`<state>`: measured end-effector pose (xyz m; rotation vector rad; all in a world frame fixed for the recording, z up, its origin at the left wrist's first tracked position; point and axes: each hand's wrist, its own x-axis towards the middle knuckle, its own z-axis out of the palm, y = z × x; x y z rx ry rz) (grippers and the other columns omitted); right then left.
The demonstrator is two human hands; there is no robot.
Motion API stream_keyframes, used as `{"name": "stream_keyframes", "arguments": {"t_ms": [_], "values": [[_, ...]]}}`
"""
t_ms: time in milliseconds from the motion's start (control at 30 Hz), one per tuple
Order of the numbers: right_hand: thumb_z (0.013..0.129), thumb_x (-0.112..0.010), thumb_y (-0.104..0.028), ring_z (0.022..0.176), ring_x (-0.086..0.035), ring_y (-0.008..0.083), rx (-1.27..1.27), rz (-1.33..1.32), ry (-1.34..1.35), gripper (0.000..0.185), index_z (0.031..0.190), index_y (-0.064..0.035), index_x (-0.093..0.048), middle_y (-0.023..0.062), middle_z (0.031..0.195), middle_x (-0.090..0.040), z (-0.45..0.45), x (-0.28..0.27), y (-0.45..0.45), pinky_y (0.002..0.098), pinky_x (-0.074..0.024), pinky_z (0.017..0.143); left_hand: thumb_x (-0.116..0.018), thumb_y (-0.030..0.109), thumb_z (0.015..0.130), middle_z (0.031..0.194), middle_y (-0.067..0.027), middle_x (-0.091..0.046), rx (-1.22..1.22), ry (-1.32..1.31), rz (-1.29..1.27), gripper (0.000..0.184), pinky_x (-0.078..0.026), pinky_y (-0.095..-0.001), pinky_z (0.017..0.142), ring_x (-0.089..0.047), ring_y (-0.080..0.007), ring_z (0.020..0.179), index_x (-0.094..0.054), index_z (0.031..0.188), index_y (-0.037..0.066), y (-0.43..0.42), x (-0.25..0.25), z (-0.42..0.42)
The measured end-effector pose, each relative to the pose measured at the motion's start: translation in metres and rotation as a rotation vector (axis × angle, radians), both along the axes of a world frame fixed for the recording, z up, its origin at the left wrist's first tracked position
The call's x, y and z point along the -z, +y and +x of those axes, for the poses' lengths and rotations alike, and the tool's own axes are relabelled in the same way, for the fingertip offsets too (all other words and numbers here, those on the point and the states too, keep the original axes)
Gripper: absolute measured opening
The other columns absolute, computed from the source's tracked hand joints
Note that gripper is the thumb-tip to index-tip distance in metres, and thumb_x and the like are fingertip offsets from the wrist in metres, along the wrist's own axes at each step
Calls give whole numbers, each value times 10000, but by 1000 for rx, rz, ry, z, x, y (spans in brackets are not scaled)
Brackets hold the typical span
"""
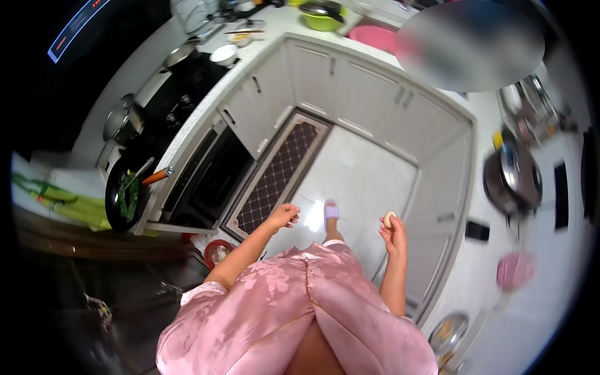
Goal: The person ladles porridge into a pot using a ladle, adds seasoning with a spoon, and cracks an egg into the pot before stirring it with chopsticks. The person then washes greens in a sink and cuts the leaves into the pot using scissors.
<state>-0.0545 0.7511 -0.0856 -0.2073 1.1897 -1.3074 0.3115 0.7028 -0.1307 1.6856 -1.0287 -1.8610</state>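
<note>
My right hand [394,239] is raised over the floor on the right, its fingers closed on a small cream-coloured oval thing [389,219], whose kind I cannot make out for sure. On the left, my left hand [284,216] hangs in the air in a loose fist, with nothing visible in it. Both hands are apart from the counters. Left of my left hand, a black frying pan [112,201] with an orange-brown handle holds leafy greens [129,197] and a metal utensil.
Pots [125,119] stand on the black stove at left, above an oven [209,178]. A patterned mat [278,172] lies on the tiled floor. A green pot [321,23] and pink basin [373,39] are at the back. A dark cooker [500,181] and phone-like black thing [477,230] sit on the right counter.
</note>
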Motion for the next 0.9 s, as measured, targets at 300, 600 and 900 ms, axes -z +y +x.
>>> {"name": "stream_keyframes", "arguments": {"t_ms": [300,600,900], "values": [[832,-601,-136,725,-591,141,-755,-95,254,321,1107,-16,-488,77,917,-577,92,-37,-306,244,-525,627,-549,268,885,797,-20,-597,-553,69,-29,211,-496,-233,542,-562,-87,653,-570,942,65,-118,-29,53],[790,-661,-63,728,-605,117,-1313,-355,7,337,1088,-31,-508,65,904,-607,363,-75,-466,221,-523,635,-535,299,898,837,-29,-610,-941,83,-88,237,-505,-250,608,-584,-98,704,-576,983,81,-183,-50,154],[799,-656,-85,748,-520,73,-1351,-777,431,347,1116,-13,-534,23,877,-586,537,-59,-536,209,-437,663,-546,305,895,871,-16,-601,-936,28,-164,248,-482,-225,675,-574,-88,782,-582,983,76,-285,-93,250]]}}
